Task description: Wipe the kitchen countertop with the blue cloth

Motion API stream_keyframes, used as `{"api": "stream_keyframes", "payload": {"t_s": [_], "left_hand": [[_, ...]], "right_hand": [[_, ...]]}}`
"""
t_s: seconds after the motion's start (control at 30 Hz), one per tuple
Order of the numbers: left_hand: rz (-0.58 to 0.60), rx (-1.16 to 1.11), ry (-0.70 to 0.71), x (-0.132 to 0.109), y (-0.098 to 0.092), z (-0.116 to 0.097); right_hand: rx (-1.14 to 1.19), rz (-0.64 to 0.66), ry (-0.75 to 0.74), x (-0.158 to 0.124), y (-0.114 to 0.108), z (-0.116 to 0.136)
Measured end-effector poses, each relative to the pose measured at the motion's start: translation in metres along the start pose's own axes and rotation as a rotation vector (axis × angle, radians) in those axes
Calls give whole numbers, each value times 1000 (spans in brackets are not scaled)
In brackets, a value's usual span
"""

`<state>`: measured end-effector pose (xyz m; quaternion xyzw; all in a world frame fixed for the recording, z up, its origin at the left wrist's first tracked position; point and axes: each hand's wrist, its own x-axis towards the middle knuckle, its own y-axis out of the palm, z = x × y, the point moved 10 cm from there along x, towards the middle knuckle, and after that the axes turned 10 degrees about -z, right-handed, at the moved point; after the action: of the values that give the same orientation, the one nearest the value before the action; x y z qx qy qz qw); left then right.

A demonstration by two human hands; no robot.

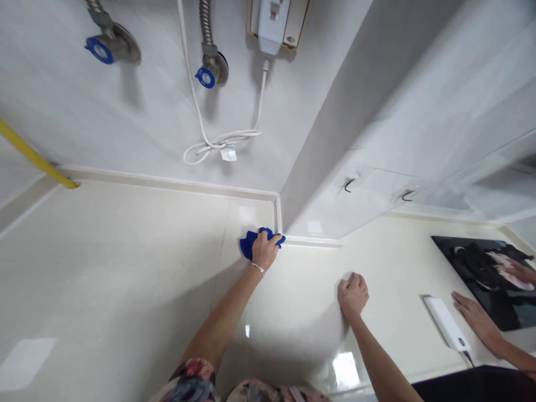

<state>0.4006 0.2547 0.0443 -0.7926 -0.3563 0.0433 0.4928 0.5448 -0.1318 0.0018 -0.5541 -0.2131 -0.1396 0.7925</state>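
Observation:
My left hand (265,249) presses a blue cloth (250,243) onto the cream countertop (125,268), right at the inner corner where the raised back edge meets the jutting wall. A thin bracelet circles that wrist. My right hand (353,294) rests as a closed fist on the counter, further right and nearer me; whether it holds anything I cannot tell.
Another person's hand (475,318) lies flat by a white power strip (446,323) at the right. A black glass hob (489,273) sits beyond it. On the wall hang two valves with blue caps (99,49), a coiled white cable (218,142) and a yellow pipe (37,159).

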Motion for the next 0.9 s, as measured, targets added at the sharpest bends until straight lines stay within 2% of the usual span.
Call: {"api": "stream_keyframes", "payload": {"t_s": [0.17,0.3,0.4,0.57,0.67,0.77,0.9], "left_hand": [[-18,-48,-21,0,3,7],[-28,-47,-141,14,3,16],[4,-32,-199,37,4,20],[5,36,-129,87,4,12],[-17,86,-117,105,7,9],[-36,94,-122,107,11,9],[-19,104,-75,96,14,9]], "right_hand": [[-5,1,-5,0,2,-2],[-8,5,-16,-1,1,-3],[-13,22,-9,-1,2,-4],[-34,43,10,-2,2,-5],[-37,59,13,-2,2,-5],[-30,64,15,-2,3,-5],[-23,53,11,-2,2,-5]]}}
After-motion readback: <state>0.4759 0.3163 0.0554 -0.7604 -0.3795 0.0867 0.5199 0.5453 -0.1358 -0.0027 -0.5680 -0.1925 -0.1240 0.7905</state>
